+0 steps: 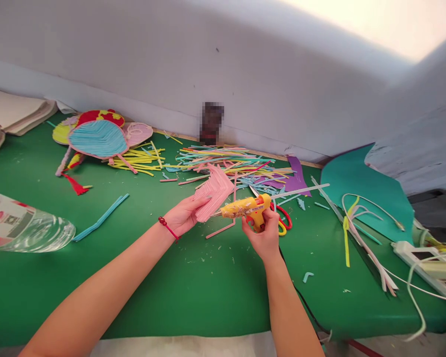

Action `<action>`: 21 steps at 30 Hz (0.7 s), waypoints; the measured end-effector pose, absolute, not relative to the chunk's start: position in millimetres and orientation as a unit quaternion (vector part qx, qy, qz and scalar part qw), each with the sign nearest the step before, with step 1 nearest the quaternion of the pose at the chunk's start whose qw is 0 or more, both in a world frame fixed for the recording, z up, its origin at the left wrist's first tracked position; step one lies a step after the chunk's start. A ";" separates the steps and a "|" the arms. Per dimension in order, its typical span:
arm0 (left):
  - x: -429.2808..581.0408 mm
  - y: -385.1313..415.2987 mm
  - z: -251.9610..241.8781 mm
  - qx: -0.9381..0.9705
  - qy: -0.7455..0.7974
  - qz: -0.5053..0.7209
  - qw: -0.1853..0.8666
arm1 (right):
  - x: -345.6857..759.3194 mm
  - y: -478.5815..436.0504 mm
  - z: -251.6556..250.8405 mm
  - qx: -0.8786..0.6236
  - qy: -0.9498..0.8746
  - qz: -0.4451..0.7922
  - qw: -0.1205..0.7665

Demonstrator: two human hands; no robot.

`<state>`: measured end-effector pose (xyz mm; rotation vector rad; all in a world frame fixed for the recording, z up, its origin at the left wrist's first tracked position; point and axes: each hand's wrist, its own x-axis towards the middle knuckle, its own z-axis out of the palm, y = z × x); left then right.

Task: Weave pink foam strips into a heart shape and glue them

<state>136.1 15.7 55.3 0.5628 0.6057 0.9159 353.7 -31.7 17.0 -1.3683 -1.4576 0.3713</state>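
My left hand [184,214] grips a pink panel [214,191] made of foam strips laid in a chevron pattern, holding it by its lower left edge just above the green table [208,282]. A thin pink strip [220,229] hangs from the panel's bottom. My right hand [264,237] is closed round the handle of a yellow glue gun [247,207]. The gun's nozzle points left and touches the panel's lower right edge. A red cord bracelet is on my left wrist.
Loose coloured foam strips [230,166] lie piled behind the hands. Finished fan-shaped pieces [98,139] sit at the back left. A clear plastic bottle [22,225] lies at the left. Red-and-yellow scissors [283,220], a teal sheet [367,191], a power strip [427,265] and cables are at the right.
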 end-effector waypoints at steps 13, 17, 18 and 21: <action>135.1 17.1 51.1 0.265 0.270 0.431 0.819 | 358.5 -32.9 14.0 -0.587 -0.585 0.159 0.536; 135.1 16.8 51.6 0.266 0.267 0.432 0.819 | 358.9 -32.6 14.9 -0.579 -0.585 0.153 0.547; 135.1 16.4 52.8 0.266 0.267 0.431 0.820 | 359.0 -32.4 15.2 -0.578 -0.585 0.152 0.549; 135.2 14.9 57.9 0.266 0.268 0.430 0.820 | 359.4 -31.6 15.8 -0.575 -0.583 0.144 0.556</action>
